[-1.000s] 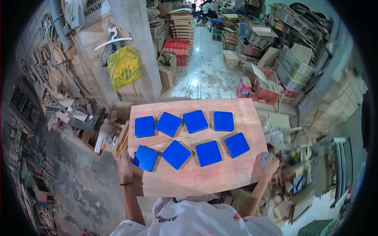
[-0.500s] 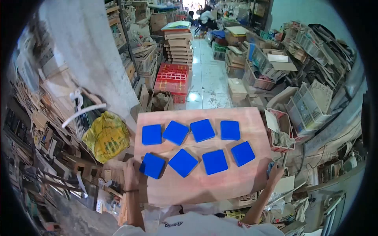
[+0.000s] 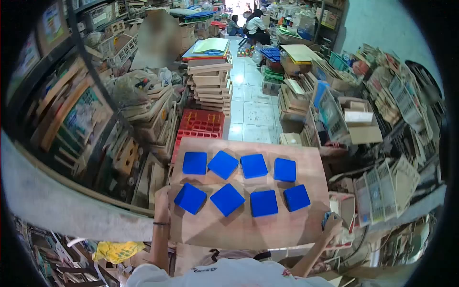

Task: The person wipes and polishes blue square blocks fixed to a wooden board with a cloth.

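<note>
Fingers of the right hand (image 3: 333,224) are pinching a bluish cloth (image 3: 327,217) at the board (image 3: 210,233); those of the left hand (image 3: 162,198), indistinct, are touching its opposite edge.

Plain blue square blocks (image 3: 227,199) dot the pinkish-tan board (image 3: 210,233). Beyond the board is a red crate (image 3: 200,125) with yellow markings; right of the board, a cream crate (image 3: 377,191).
</note>
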A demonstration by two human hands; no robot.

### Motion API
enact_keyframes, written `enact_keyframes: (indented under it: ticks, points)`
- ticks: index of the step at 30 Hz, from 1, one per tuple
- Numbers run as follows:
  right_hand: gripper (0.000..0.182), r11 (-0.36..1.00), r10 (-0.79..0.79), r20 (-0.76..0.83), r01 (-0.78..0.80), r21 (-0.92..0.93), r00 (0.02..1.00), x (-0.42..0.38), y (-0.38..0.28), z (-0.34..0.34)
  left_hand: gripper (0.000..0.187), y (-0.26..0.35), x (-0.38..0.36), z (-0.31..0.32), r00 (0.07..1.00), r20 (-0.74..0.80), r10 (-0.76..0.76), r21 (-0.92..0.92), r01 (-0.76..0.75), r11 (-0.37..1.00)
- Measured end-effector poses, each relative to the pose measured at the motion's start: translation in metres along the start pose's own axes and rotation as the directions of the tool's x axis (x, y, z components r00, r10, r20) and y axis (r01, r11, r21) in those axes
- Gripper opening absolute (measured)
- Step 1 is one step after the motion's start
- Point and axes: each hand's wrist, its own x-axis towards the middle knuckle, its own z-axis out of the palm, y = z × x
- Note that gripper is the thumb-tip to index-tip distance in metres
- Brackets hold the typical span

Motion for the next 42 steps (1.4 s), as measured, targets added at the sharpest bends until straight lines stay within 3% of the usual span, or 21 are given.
enact_keyframes:
  ticks: [3,5,8,11,12,15,17,18,21,23,27,28,29,30,31,33,35,37,39,40,42]
  points:
    - [0.039,0.999,0.005,0.129,0.001,-0.048,0.992,0.07,-0.111,0.018,0.018,0.067,0.052,0.052,0.992,-0.087,-0.092,0.096,0.101,0.99]
    - [0.029,0.982,-0.19,-0.017,0.19,0.019,0.982,0.108,-0.171,0.043,0.018,0.115,0.079,0.083,0.992,-0.103,0.067,0.162,-0.05,0.986]
    - [0.03,0.98,-0.183,0.106,0.173,0.095,0.977,0.155,-0.255,0.08,0.018,0.172,0.123,0.128,0.985,-0.126,0.117,0.051,-0.111,0.992]
    - [0.031,0.982,-0.183,0.183,0.169,0.089,0.966,0.207,-0.326,0.147,0.022,0.171,0.21,0.153,0.985,-0.053,0.163,-0.059,-0.166,0.984]
    - [0.032,0.969,-0.126,0.108,0.099,0.225,0.986,0.236,-0.328,0.196,0.022,0.179,0.238,0.17,0.984,-0.055,0.17,-0.07,-0.173,0.982]
    - [0.033,0.98,-0.142,0.188,0.111,0.165,0.972,0.281,-0.414,0.257,0.022,0.186,0.336,0.222,0.975,-0.04,0.217,-0.169,-0.221,0.961]
    - [0.034,0.975,-0.172,0.216,0.136,0.173,0.961,0.308,-0.483,0.302,0.023,0.209,0.4,0.268,0.933,-0.224,0.28,-0.138,-0.315,0.939]
    - [0.033,0.974,-0.182,0.163,0.155,0.167,0.97,0.324,-0.512,0.323,0.015,0.222,0.422,0.285,0.972,-0.144,0.185,-0.103,-0.2,0.974]
    - [0.03,0.961,-0.277,0.108,0.272,0.055,0.955,0.401,-0.54,0.383,0.019,0.25,0.498,0.344,0.984,-0.082,0.16,-0.233,-0.175,0.957]
    - [0.029,0.969,-0.218,0.237,0.181,0.167,0.947,0.428,-0.602,0.396,0.023,0.294,0.524,0.4,0.983,-0.139,0.12,-0.209,-0.147,0.967]
    - [0.029,0.925,-0.207,0.19,0.129,0.358,0.96,0.513,-0.678,0.499,0.024,0.32,0.624,0.487,0.986,-0.096,0.135,-0.289,-0.158,0.944]
    - [0.029,0.908,-0.325,0.117,0.275,0.317,0.938,0.536,-0.692,0.528,0.023,0.322,0.645,0.501,0.981,-0.109,0.16,-0.262,-0.184,0.947]
    - [0.029,0.897,-0.353,0.124,0.298,0.327,0.927,0.564,-0.708,0.56,0.023,0.323,0.672,0.52,0.974,-0.124,0.192,-0.238,-0.217,0.947]
    - [0.03,0.895,-0.29,0.171,0.203,0.397,0.942,0.561,-0.758,0.564,0.027,0.32,0.7,0.533,0.977,-0.113,0.18,-0.226,-0.201,0.953]
    - [0.033,0.883,-0.225,0.224,0.1,0.459,0.948,0.57,-0.798,0.579,0.027,0.318,0.73,0.549,0.972,-0.139,0.189,-0.237,-0.218,0.947]
    - [0.032,0.85,-0.301,0.248,0.141,0.507,0.921,0.623,-0.834,0.639,0.027,0.325,0.773,0.588,0.952,-0.251,0.174,-0.23,-0.234,0.945]
    - [0.027,0.818,-0.511,0.11,0.443,0.367,0.853,0.675,-0.883,0.695,0.028,0.344,0.808,0.627,0.941,-0.294,0.166,-0.285,-0.253,0.925]
    - [0.027,0.801,-0.514,0.075,0.447,0.399,0.854,0.7,-0.945,0.734,0.027,0.357,0.838,0.645,0.934,-0.329,0.139,-0.294,-0.241,0.925]
    - [0.027,0.856,-0.376,0.435,0.127,0.501,0.818,0.709,-1.023,0.746,0.026,0.351,0.871,0.646,0.903,-0.397,0.166,-0.219,-0.269,0.938]
    - [0.029,0.766,-0.57,0.248,0.398,0.505,0.784,0.737,-1.035,0.795,0.026,0.364,0.88,0.658,0.877,-0.459,0.14,-0.228,-0.269,0.936]
    - [0.028,0.745,-0.595,0.291,0.378,0.55,0.75,0.743,-1.09,0.843,0.025,0.396,0.894,0.679,0.847,-0.522,0.103,-0.272,-0.279,0.921]
